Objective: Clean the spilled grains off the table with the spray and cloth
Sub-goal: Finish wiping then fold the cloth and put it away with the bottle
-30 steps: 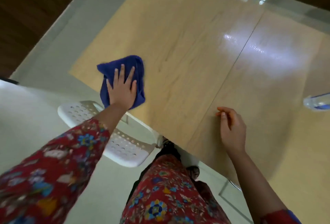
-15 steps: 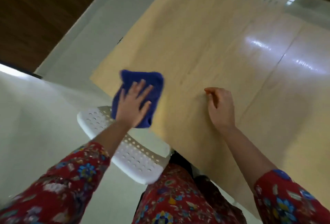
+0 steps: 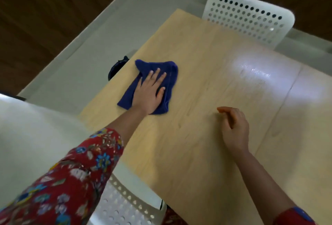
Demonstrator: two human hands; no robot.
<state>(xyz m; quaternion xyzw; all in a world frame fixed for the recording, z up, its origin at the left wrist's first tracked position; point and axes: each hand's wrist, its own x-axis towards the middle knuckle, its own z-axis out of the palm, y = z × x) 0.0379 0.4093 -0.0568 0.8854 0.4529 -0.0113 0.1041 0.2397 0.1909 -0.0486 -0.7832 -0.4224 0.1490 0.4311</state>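
A dark blue cloth [image 3: 168,71] lies crumpled on the light wooden table [image 3: 206,153], near its left edge. My left hand [image 3: 150,92] presses flat on the cloth with straight, spread fingers. My right hand [image 3: 233,127] rests on the bare table to the right of the cloth, fingers loosely curled and holding nothing. No spray bottle shows in this view. I can make out no grains on the wood.
A white perforated chair [image 3: 251,18] stands at the table's far side. Another white perforated chair [image 3: 125,205] sits under my left arm at the near edge. A small dark object [image 3: 116,67] lies on the pale floor beside the table's left edge.
My left hand has pushed the cloth from the table's near left edge further onto the tabletop. The view has swung left; the spray bottle at the right edge has left the frame.
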